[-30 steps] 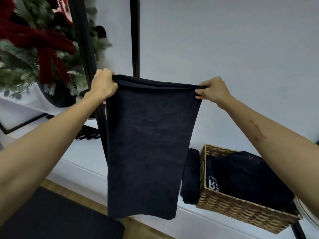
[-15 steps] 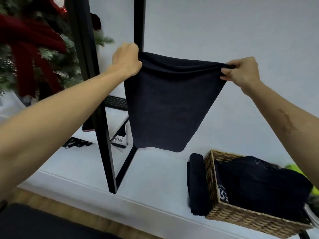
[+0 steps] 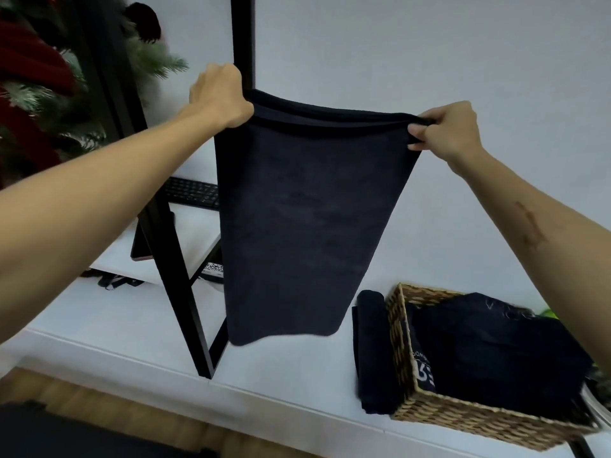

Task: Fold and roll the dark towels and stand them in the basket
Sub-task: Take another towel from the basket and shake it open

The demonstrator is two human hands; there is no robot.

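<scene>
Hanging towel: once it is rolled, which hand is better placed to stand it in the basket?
Probably the right hand. It grips the towel on the side where the wicker basket sits, below that forearm. The left hand is across the towel, farther away.

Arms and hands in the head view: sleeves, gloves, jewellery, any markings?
Both forearms are bare, with no sleeves in view. The left hand and right hand have no gloves, and no rings, watch or bracelet show. The right forearm carries a long narrow mark along its upper side. No cables or straps.
</scene>
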